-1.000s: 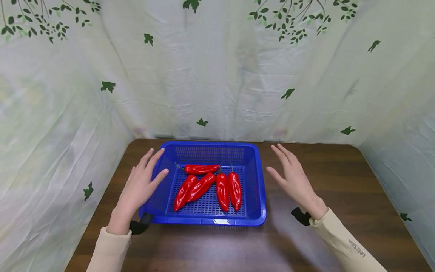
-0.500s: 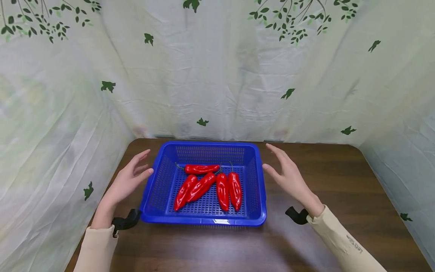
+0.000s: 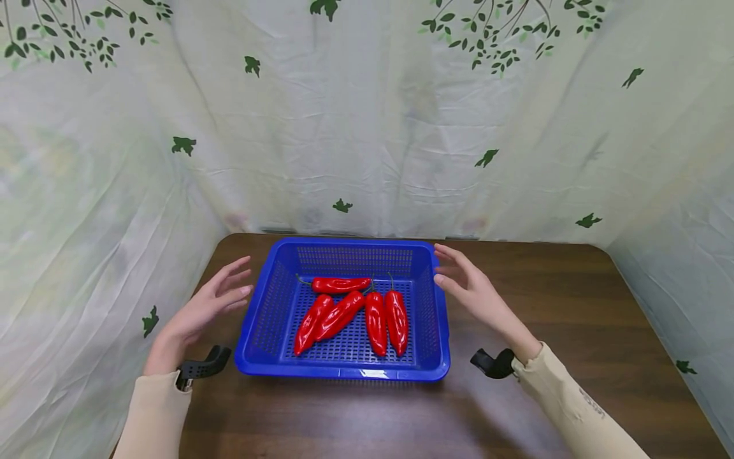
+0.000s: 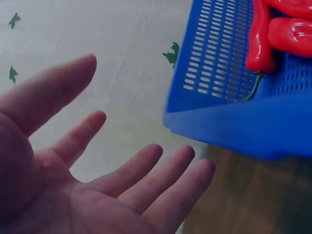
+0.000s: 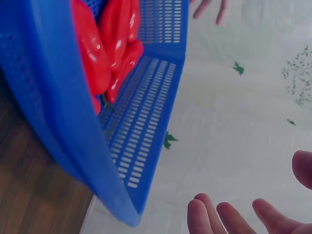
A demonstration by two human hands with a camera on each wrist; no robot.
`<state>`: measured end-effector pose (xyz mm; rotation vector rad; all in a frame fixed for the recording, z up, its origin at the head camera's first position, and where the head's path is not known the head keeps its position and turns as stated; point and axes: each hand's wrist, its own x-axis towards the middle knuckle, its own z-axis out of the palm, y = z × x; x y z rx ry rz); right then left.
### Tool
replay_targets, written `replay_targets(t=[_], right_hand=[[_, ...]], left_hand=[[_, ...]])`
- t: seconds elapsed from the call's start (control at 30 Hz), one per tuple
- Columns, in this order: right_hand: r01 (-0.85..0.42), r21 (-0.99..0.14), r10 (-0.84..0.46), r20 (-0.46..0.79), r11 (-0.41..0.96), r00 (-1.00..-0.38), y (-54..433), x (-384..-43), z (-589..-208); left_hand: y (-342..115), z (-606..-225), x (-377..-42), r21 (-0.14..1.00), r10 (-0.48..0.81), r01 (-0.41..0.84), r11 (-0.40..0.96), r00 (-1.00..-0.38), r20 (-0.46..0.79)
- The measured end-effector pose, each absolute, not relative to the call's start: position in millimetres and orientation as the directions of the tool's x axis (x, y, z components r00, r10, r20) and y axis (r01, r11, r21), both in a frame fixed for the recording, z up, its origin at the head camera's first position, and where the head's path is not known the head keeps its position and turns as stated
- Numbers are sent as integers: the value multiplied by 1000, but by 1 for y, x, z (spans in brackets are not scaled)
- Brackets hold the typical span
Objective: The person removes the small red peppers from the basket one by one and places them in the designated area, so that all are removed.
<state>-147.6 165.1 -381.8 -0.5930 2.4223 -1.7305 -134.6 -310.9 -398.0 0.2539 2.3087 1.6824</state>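
Observation:
A blue plastic basket (image 3: 344, 373) with slotted walls stands on the table, and several shiny red peppers (image 3: 375, 324) with thin green stems lie in it. To its left is my left hand (image 3: 202, 307), holding nothing, its fingers loosely extended toward the basket. The left wrist view shows that palm and spread fingers (image 4: 141, 170) apart from the basket's corner. My right hand (image 3: 476, 292) is on the other side, fingertips overlapping the right rim in the head view. In the right wrist view its fingers (image 5: 234, 219) are slightly bent, with nothing between them.
The dark wooden table (image 3: 562, 306) extends to the right of the basket and in front of it. A pale curtain (image 3: 390, 127) with green leaf prints hangs behind and on both sides, close to the table's edges.
My left hand has drawn back leftward, from over the basket's left rim to beside it. My right hand has moved left to the right rim. Basket and peppers stay put.

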Motion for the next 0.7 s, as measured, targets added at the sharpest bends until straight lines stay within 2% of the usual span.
replay_targets(t=[0.47,0.7], right_hand=[[-78,-987,-431,10,139,-902,153,-150,-382],[-34,-991,-457,-28,127,-889,145,-150,-383]], left_hand=[[-323,-417,-145,968,459,-155,198,-858,-232],[-325,-423,-152,962,505,-204,182,-820,-270]])
